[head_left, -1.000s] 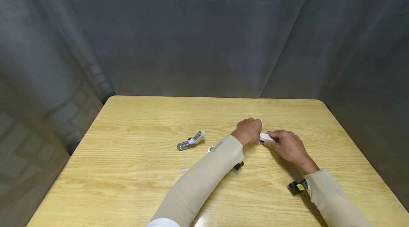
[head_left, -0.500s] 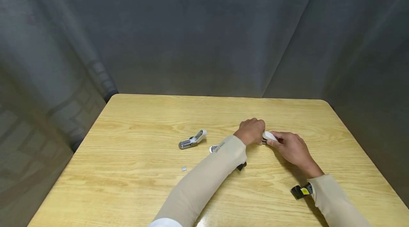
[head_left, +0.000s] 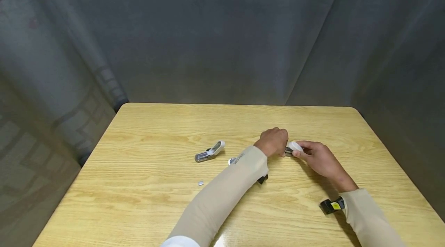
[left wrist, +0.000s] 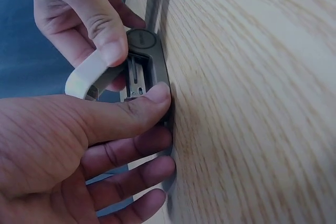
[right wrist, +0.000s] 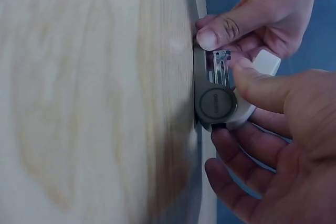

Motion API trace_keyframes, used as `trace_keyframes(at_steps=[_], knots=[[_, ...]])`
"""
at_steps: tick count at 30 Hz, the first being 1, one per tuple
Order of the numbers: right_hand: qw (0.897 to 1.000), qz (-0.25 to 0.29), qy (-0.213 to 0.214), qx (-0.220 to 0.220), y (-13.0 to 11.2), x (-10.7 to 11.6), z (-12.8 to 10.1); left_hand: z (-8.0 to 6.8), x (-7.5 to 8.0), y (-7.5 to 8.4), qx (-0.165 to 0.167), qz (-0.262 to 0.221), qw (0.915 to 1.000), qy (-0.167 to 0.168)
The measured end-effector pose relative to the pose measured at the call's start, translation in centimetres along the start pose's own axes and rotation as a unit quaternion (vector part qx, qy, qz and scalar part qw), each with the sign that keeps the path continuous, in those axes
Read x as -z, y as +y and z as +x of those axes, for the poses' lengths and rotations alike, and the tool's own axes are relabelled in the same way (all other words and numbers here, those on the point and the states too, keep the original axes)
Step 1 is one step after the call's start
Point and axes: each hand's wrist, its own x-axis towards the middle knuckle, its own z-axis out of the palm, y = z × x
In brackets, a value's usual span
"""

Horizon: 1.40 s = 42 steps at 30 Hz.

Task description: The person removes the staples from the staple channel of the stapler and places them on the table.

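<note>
Both hands hold a small grey-and-white stapler (head_left: 295, 146) at the right of the table; its white top is lifted off the grey base, and the metal staple channel shows in both wrist views. My left hand (head_left: 272, 142) grips the front end of the base, its thumb (left wrist: 158, 93) on the rim. At the hinge end, my right hand (head_left: 321, 158) pinches the white top between thumb and fingers. A second stapler (head_left: 209, 152) lies spread open left of the hands. Behind the left sleeve, a third white-and-silver item (head_left: 232, 160) is mostly hidden.
A small silver piece (head_left: 200, 183), perhaps a strip of staples, lies on the wooden table (head_left: 139, 200) left of the left sleeve. Grey curtains (head_left: 208, 46) hang behind the table and at both sides.
The stapler's white top has swung up and back from the base under my right hand, uncovering the metal channel. My left hand keeps its grip on the front end.
</note>
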Motion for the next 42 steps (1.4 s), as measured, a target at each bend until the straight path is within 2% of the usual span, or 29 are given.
trace_keyframes(at_steps=[7,18,23,29,36,39,42], knots=[[0.999,0.023,-0.018,-0.024,0.0,0.5,0.0,-0.1,0.4,-0.2,-0.002,-0.011,0.9999,-0.005],[1.000,0.007,-0.017,-0.019,0.4,1.4,-0.4,0.1,0.5,-0.2,0.005,-0.010,0.9999,-0.011],[0.999,0.023,-0.015,-0.040,0.7,1.9,-0.7,0.1,0.5,-0.3,-0.003,-0.014,0.9998,-0.010],[0.997,0.037,-0.020,-0.058,1.0,2.3,-0.9,0.0,0.6,-0.3,0.004,-0.015,0.9998,-0.011],[0.998,0.029,-0.032,-0.053,0.4,3.5,-1.0,0.0,0.6,-0.2,0.005,-0.025,0.9996,-0.016],[0.999,0.013,-0.019,-0.041,-0.3,4.3,-1.0,-0.1,0.6,-0.3,0.003,-0.028,0.9994,-0.022],[1.000,0.003,0.016,-0.014,-1.1,5.0,-1.1,-0.1,0.7,-0.3,0.001,-0.033,0.9992,-0.025]])
